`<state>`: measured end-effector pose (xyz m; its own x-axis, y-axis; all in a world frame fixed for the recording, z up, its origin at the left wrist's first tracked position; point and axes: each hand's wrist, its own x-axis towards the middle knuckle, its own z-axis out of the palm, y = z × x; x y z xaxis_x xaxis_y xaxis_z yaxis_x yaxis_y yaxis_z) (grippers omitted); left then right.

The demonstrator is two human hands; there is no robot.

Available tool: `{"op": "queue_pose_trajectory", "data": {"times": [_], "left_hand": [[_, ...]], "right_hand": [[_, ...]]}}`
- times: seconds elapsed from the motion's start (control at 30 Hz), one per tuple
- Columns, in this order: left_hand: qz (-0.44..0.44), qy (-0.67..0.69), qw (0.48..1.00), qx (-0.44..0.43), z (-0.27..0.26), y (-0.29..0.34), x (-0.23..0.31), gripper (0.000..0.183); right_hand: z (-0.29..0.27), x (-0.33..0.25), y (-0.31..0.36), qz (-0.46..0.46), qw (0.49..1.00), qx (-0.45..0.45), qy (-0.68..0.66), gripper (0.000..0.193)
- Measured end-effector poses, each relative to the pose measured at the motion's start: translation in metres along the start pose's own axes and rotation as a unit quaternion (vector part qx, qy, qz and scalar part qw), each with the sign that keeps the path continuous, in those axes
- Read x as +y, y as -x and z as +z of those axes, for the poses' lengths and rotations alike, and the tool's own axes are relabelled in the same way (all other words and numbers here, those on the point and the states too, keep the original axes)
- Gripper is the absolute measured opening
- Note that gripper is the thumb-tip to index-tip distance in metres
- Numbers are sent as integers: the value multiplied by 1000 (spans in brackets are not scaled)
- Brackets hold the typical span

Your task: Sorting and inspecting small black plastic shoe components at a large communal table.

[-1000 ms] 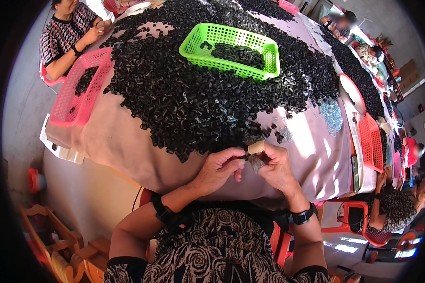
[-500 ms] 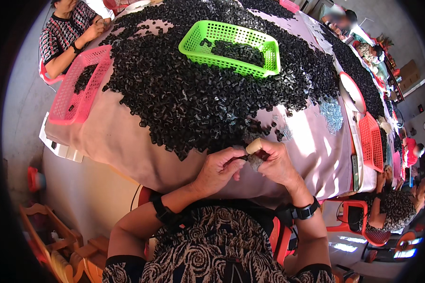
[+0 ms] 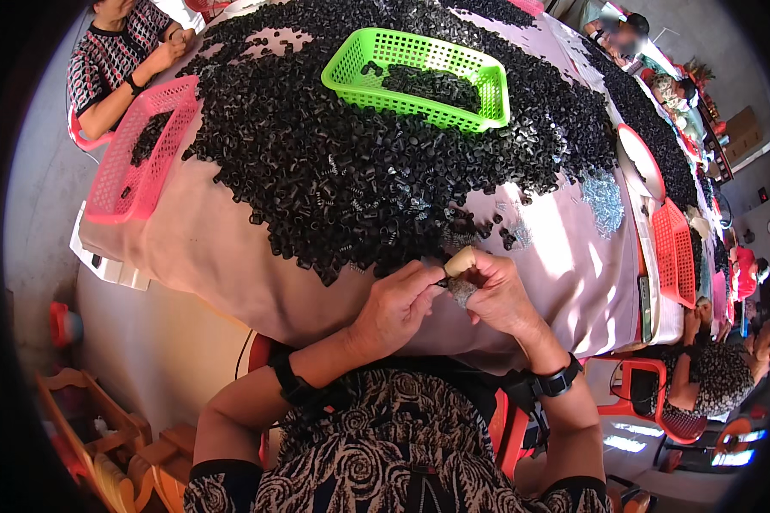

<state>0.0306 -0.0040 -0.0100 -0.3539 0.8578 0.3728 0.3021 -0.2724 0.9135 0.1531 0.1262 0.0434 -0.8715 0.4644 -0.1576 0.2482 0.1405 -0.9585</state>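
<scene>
My left hand [image 3: 393, 309] pinches a small black plastic part [image 3: 442, 283] between thumb and forefinger, just past the near edge of the pile. Close against it, my right hand [image 3: 500, 295] is closed, its fingertips meeting the left's. Pale tape covers its forefinger and a grey wrap its thumb; what it grips is hidden behind those fingers. A large heap of short black tubular parts [image 3: 316, 188] spreads beyond both hands, with small metal springs [image 3: 419, 203] lying on it. More springs [image 3: 603, 203] sit in a silvery cluster to the right.
A green basket [image 3: 415, 104] holding black parts stands on the heap. A pink basket [image 3: 133, 209] is at the left table edge, a red one [image 3: 674, 256] at the right beside a white round basin [image 3: 640, 162]. Other people [image 3: 115, 64] sit around the cloth-covered table [image 3: 239, 256].
Both hands stay together at nearly the same place, with slight finger movement and the right fingers curled a little differently. The view has shifted slightly.
</scene>
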Motion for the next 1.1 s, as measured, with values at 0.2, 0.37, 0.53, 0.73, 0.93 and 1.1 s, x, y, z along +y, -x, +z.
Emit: {"op": "queue_pose_trajectory", "data": {"times": [0.2,0.37,0.53,0.73,0.93,1.1], "left_hand": [[-47,72,996,-33,0,2,2,23],[-66,55,996,-35,4,0,-3,23],[-71,28,997,-15,5,0,-2,22],[-101,84,991,-24,4,-3,3,19],[-131,193,971,-42,1,-5,10,15],[-17,130,991,-8,-4,-6,6,18]], "right_hand": [[-1,-1,3,-174,975,7,141,15],[1,5,1,-215,957,15,191,18],[10,13,4,-161,974,69,145,22],[-4,-8,10,-13,1000,-17,16,21],[-14,-8,6,32,989,-61,-135,6],[-12,0,4,50,982,-88,-158,15]]}}
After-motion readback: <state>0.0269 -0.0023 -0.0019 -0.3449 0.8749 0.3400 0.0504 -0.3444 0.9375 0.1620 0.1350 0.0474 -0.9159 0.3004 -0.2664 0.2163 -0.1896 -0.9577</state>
